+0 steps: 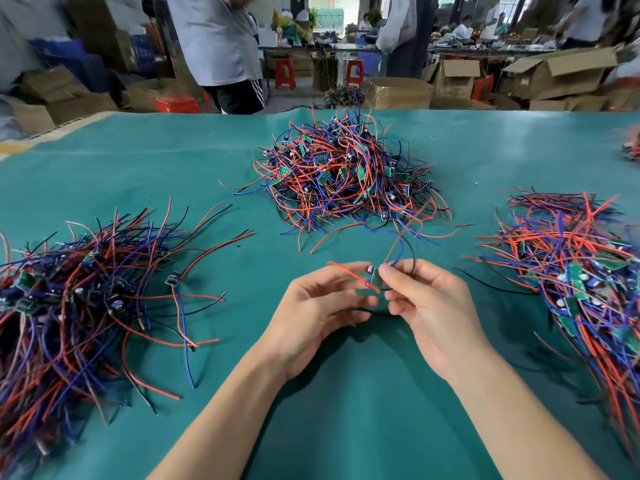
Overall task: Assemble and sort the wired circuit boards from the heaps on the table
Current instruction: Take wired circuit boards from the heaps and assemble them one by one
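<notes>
While one small green board (375, 279) was held above the table (173, 168), between the two hands, the step in hand was judged to be the handling of a single wired board, either its assembly or its checking before sorting. The board was pinched at its right edge by the thumb and forefinger of the right hand (433, 306), whose grip was closed on it. The fingers of the left hand (311, 306) were curled toward the board from the other side, and a red wire (349, 271) was looped across them; whether that grip was closed on the wire or merely touching it could not be told. A blue wire and a black wire were seen to rise from the board toward the far heap.

Three main heaps were counted on the table: a far heap (346, 174), loosely tangled; a left heap (79, 289), darker in its wires; and a right heap (581, 271), with wires laid roughly parallel. A fragment of a fourth heap (631, 143) was noted at the right edge. One board was in hand. Boards within the heaps were too many and too tangled to be counted.

The next move was judged to call for the trailing wires to be drawn free of the far heap and the board to be laid on the proper side heap; which heap could not be determined.
</notes>
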`<act>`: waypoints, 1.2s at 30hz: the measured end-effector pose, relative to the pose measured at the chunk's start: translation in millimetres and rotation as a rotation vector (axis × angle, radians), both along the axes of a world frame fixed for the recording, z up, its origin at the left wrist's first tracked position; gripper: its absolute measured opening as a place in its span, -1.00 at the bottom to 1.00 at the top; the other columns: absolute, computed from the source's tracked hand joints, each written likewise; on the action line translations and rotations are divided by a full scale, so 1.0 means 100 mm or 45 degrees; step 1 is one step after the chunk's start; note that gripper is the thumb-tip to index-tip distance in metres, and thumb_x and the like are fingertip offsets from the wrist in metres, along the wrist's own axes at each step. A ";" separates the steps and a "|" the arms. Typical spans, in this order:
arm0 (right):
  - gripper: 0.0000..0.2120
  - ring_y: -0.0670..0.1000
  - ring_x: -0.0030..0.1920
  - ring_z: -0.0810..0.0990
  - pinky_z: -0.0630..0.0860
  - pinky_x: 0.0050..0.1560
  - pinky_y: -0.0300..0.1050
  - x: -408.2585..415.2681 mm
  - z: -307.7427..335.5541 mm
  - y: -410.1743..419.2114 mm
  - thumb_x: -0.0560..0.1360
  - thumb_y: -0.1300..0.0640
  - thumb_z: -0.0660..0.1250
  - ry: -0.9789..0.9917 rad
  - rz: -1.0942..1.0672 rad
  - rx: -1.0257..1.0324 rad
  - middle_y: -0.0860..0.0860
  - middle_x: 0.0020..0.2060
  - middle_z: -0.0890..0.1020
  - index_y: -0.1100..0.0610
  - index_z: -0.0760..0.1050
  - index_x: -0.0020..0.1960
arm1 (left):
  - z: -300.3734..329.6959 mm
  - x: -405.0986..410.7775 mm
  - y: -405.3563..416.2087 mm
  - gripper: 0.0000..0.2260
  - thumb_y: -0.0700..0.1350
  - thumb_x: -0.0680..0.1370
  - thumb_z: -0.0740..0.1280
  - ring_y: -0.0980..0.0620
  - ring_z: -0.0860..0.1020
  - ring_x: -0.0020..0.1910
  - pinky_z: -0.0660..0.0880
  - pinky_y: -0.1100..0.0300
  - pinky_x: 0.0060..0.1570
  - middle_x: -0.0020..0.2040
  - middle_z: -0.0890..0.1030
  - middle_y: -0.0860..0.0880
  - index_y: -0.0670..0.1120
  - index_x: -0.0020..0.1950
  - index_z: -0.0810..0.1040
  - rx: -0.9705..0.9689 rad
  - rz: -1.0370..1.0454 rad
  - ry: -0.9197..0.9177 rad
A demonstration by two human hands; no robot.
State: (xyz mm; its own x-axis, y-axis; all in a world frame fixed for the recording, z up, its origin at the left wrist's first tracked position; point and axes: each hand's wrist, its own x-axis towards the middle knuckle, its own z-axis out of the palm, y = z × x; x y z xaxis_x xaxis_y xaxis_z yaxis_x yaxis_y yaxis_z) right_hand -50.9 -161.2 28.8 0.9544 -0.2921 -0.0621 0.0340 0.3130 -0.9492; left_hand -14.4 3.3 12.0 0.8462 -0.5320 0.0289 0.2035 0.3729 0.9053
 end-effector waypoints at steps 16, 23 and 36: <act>-0.91 -0.02 -0.32 0.56 0.57 -0.30 -0.22 -0.01 -0.02 0.07 0.40 0.24 0.45 -0.027 0.195 0.164 0.09 -0.26 0.59 0.20 0.62 -0.09 | -0.01 0.01 -0.01 -0.74 -0.42 0.54 0.31 -0.04 0.60 -0.16 0.58 0.23 -0.13 -0.04 0.53 -0.25 -0.30 0.21 0.59 -0.035 0.030 0.046; -0.87 0.02 -0.29 0.64 0.60 -0.25 -0.15 0.01 -0.06 0.05 0.53 0.37 0.39 -0.004 -0.078 -0.011 0.04 -0.28 0.66 0.17 0.61 -0.02 | 0.00 0.00 -0.04 -0.70 -0.30 0.33 0.48 0.04 0.55 -0.27 0.53 0.25 -0.18 -0.21 0.55 -0.05 -0.20 0.05 0.66 -0.060 0.115 0.078; -0.86 0.00 -0.23 0.70 0.60 -0.25 -0.22 -0.02 -0.04 0.07 0.47 0.29 0.46 -0.052 0.101 -0.030 0.06 -0.20 0.73 0.15 0.72 -0.24 | -0.01 -0.07 -0.10 -0.76 -0.15 0.38 0.58 -0.08 0.61 0.03 0.60 0.02 -0.05 0.03 0.67 0.00 -0.08 -0.01 0.62 0.492 0.345 -0.503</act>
State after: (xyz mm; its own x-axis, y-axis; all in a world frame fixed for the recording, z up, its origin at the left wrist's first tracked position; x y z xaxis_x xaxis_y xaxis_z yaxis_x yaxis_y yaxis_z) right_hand -53.3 -153.7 24.5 0.9762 -0.2163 -0.0170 0.0485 0.2938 -0.9546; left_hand -21.8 -6.4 10.6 0.9174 -0.3343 0.2160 -0.2311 -0.0055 0.9729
